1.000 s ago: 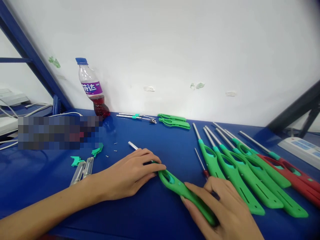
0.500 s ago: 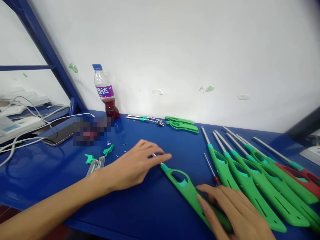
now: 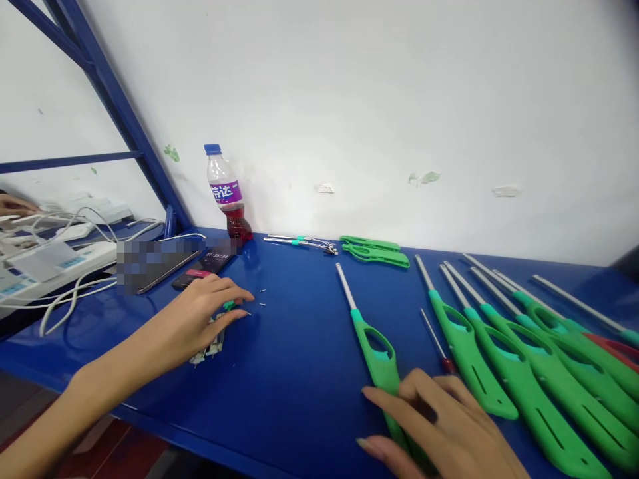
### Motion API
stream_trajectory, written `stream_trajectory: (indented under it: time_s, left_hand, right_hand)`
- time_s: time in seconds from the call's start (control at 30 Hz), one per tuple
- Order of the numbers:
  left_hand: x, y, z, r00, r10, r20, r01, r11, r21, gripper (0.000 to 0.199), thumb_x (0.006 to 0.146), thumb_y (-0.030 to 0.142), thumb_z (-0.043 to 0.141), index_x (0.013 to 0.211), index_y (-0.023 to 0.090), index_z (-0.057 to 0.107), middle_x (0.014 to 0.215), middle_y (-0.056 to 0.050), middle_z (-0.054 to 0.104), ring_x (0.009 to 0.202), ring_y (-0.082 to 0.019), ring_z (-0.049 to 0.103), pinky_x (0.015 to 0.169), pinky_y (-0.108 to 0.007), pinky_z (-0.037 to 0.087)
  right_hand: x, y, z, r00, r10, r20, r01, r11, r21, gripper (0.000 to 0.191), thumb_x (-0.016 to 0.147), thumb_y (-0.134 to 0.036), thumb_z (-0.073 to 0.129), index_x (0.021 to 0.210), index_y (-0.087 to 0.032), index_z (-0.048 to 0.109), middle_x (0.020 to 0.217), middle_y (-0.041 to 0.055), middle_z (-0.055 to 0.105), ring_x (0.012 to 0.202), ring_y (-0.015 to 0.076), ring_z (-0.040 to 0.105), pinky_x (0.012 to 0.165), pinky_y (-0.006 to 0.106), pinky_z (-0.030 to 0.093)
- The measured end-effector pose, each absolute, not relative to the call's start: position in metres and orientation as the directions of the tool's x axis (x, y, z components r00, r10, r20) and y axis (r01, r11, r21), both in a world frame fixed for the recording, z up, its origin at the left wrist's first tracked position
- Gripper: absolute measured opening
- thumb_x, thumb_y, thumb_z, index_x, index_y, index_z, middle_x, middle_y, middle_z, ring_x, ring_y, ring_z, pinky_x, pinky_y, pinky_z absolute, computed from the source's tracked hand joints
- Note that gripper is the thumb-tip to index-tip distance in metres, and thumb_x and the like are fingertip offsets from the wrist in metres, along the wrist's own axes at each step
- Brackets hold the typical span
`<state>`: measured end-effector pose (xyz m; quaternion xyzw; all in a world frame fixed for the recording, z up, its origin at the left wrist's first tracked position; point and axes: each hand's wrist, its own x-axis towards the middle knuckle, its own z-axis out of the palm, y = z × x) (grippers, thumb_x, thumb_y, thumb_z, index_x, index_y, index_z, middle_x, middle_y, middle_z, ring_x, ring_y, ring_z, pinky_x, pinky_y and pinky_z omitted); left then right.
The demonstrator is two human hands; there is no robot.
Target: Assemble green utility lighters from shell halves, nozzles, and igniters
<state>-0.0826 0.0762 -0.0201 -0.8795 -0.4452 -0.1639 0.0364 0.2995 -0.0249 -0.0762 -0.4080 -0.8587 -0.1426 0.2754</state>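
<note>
Where the right hand (image 3: 439, 426) rests: across the handle of a long green plastic lighter (image 3: 385, 376) lying on the blue surface (image 3: 289, 372), fingers draped over it, thumb apart; whether it grips cannot be told.
Left hand (image 3: 197, 309): thumb and forefinger parted around a small teal plastic piece (image 3: 228, 305), above clear plastic parts (image 3: 214, 344).
Lighter's right: a thin screwdriver with a red handle (image 3: 448, 365), then a fan of green lighters with metal tubes (image 3: 534, 399).
Wall side: green plastic shells (image 3: 377, 255) and a purple-labelled, blue-capped bottle (image 3: 227, 193).
</note>
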Motion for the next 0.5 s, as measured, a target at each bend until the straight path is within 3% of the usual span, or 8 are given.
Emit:
stream_trajectory:
  time_s: [0.13, 0.3, 0.43, 0.5]
  left_hand:
    - [-0.083, 0.088, -0.035, 0.543, 0.778, 0.317, 0.806, -0.588, 0.062, 0.047, 0.109, 0.061, 0.046, 0.106, 0.028, 0.078, 0.101, -0.006, 0.079, 0.093, -0.029, 0.070, 0.085, -0.040, 0.049]
    - [-0.087, 0.095, -0.048, 0.544, 0.779, 0.313, 0.810, -0.584, 0.045, 0.044, 0.109, 0.051, 0.043, 0.087, 0.026, 0.072, 0.090, -0.005, 0.075, 0.080, -0.025, 0.065, 0.073, -0.037, 0.042]
    - [-0.083, 0.091, -0.051, 0.530, 0.790, 0.308, 0.826, -0.564, 0.025, 0.036, 0.110, 0.039, 0.044, 0.088, 0.025, 0.068, 0.087, -0.005, 0.072, 0.079, -0.025, 0.062, 0.075, -0.038, 0.041]
    - [-0.079, 0.089, -0.050, 0.518, 0.794, 0.317, 0.836, -0.548, 0.009, 0.033, 0.109, 0.035, 0.045, 0.089, 0.024, 0.068, 0.086, -0.006, 0.070, 0.079, -0.026, 0.061, 0.076, -0.039, 0.041]
  right_hand:
    - [0.279, -0.022, -0.070, -0.424, 0.670, 0.610, 0.812, 0.580, -0.072, 0.041, 0.114, -0.051, 0.039, 0.119, -0.027, 0.072, 0.091, 0.0025, 0.068, 0.071, 0.0154, 0.065, 0.068, 0.031, 0.050]
    - [0.301, -0.022, -0.064, -0.232, 0.653, 0.721, 0.893, 0.437, -0.109, 0.021, 0.111, -0.035, 0.053, 0.115, -0.024, 0.071, 0.095, 0.0028, 0.072, 0.080, 0.0183, 0.069, 0.079, 0.036, 0.046]
    - [0.327, -0.025, -0.068, -0.044, 0.677, 0.734, 0.965, 0.218, -0.143, 0.024, 0.108, -0.043, 0.055, 0.108, -0.025, 0.071, 0.088, 0.0025, 0.070, 0.078, 0.0223, 0.064, 0.076, 0.039, 0.044]
    - [0.333, -0.024, -0.072, -0.021, 0.700, 0.714, 0.985, 0.137, -0.105, 0.032, 0.108, -0.050, 0.052, 0.106, -0.025, 0.071, 0.087, 0.0047, 0.069, 0.079, 0.0261, 0.063, 0.073, 0.042, 0.041]
